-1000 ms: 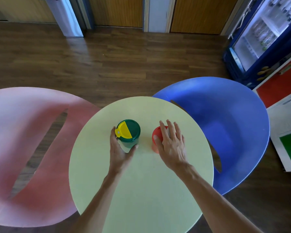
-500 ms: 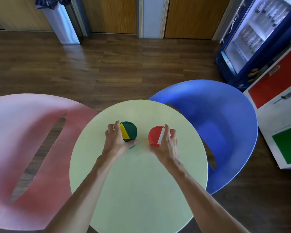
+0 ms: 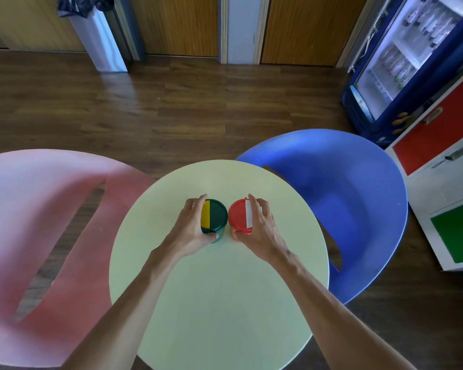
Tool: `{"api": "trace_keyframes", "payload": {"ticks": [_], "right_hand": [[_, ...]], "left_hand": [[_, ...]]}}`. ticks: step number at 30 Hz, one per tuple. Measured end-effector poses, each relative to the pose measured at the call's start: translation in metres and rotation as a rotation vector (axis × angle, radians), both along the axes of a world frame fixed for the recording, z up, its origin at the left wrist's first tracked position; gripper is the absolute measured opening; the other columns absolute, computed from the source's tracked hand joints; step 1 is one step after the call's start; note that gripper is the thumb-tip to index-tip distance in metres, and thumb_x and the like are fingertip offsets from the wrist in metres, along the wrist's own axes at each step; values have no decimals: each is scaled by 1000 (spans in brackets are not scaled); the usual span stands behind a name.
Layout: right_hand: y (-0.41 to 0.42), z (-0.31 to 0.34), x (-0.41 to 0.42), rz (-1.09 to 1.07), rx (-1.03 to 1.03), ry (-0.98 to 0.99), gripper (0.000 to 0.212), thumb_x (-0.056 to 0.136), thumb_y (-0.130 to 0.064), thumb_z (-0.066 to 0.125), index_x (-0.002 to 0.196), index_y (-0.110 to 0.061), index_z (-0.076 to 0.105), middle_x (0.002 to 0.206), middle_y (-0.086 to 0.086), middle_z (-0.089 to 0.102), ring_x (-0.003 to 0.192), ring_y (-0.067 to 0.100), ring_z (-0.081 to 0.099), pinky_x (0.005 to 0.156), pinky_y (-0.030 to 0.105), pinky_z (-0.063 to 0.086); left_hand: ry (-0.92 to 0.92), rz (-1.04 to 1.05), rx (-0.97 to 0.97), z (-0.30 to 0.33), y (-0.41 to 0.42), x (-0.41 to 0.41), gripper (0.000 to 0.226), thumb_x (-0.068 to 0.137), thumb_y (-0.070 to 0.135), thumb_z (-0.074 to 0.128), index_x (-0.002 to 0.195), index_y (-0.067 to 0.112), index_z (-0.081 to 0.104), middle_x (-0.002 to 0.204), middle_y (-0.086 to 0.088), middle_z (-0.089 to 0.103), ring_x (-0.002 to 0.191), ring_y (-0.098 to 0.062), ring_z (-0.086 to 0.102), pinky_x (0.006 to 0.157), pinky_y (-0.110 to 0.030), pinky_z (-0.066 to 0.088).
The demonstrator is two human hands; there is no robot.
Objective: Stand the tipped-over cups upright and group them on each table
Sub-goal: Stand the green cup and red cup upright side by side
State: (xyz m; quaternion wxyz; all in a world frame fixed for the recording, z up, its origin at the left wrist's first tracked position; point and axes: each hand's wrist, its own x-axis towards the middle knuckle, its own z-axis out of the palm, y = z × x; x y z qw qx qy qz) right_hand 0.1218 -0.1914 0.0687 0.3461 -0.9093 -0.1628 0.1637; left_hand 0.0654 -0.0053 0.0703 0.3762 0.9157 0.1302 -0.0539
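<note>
Two lidded cups stand upright side by side near the middle of the round pale-green table [image 3: 219, 303]. The green cup [image 3: 216, 216] has a green lid with a yellow flap; my left hand [image 3: 191, 231] wraps around its left side, thumb on the near wall. Just to its right, almost touching, stands the red cup [image 3: 238, 216] with a red lid and a white flap. My right hand [image 3: 261, 231] grips it from the right, fingers over the lid's edge. Both cup bodies are mostly hidden under their lids.
A pink moulded chair [image 3: 38, 209] stands to the table's left and a blue one [image 3: 353, 204] to its right. Dark wood floor lies beyond. A drinks fridge [image 3: 401, 62] and a red, white and green cabinet [image 3: 452, 182] line the right wall; a bin [image 3: 96, 36] stands at the back.
Both cups have been brought together toward the table's middle. The red cup, covered by my right hand a second ago, now shows its lid from above.
</note>
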Motion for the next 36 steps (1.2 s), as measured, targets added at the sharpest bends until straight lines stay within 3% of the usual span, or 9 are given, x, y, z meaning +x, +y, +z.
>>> {"api": "trace_keyframes", "payload": {"ticks": [3, 11, 17, 23, 27, 29, 31, 34, 36], "right_hand": [[1, 1, -2, -2, -8, -5, 95, 78, -29, 74, 151, -21, 14, 144, 5, 27, 130, 34, 38, 94, 45, 50], [-2, 5, 0, 37, -41, 10, 95, 80, -34, 73, 152, -21, 13, 145, 7, 25, 131, 35, 36, 94, 44, 48], [-3, 3, -4, 31, -17, 3, 99, 80, -32, 73, 153, -27, 7, 155, 7, 12, 139, 36, 27, 100, 46, 44], [-10, 1, -19, -59, 79, -2, 104, 78, -36, 76, 152, -36, 3, 160, 6, 4, 147, 31, 15, 109, 46, 34], [-17, -2, -45, -133, 157, -23, 106, 80, -33, 74, 152, -38, -4, 162, 0, -3, 151, 18, -4, 111, 36, 25], [-20, -2, -68, -218, 173, -83, 93, 84, -32, 71, 153, -33, 8, 159, 4, 13, 148, 22, 15, 107, 32, 32], [-21, -4, -96, -258, 163, -187, 70, 88, -28, 66, 147, -26, 29, 140, 4, 38, 130, 23, 40, 99, 34, 45], [-13, -12, -131, -161, 146, -228, 42, 89, -24, 63, 130, -20, 53, 117, 1, 53, 107, 21, 55, 93, 42, 49], [0, -16, -147, -54, 143, -200, 34, 89, -26, 61, 122, -18, 59, 112, 2, 57, 103, 21, 58, 91, 43, 51]], "left_hand": [[-5, -8, 6, 0, -1, -2, 99, 71, 27, 80, 147, 25, 17, 144, -3, 27, 133, -23, 36, 105, -33, 38], [-50, -19, -20, -1, -1, -4, 97, 72, 24, 79, 148, 23, 18, 147, -3, 27, 135, -21, 33, 107, -29, 35], [-106, -51, 1, -7, 0, -8, 99, 73, 24, 79, 149, 20, 15, 151, -5, 22, 139, -22, 29, 108, -25, 27], [-191, 56, -1, -11, 1, -27, 107, 69, 41, 80, 150, 29, 10, 160, -3, 6, 147, -17, 9, 114, -34, 23], [-249, 142, -46, -12, -2, -63, 104, 71, 54, 72, 150, 27, 10, 160, -2, 7, 148, -14, 6, 112, -31, 21], [-253, 229, -78, -14, -6, -89, 98, 74, 55, 69, 149, 26, 13, 159, 0, 10, 147, -12, 9, 112, -30, 21], [-244, 309, -79, -20, -10, -118, 90, 79, 51, 68, 148, 24, 17, 157, -2, 16, 146, -13, 14, 113, -31, 23], [-193, 347, -48, -32, -11, -161, 78, 83, 53, 59, 145, 18, 27, 150, -8, 30, 142, -20, 26, 113, -41, 31], [-142, 351, -26, -39, -11, -189, 70, 85, 55, 50, 142, 18, 31, 145, -8, 36, 137, -23, 33, 109, -45, 37]]}}
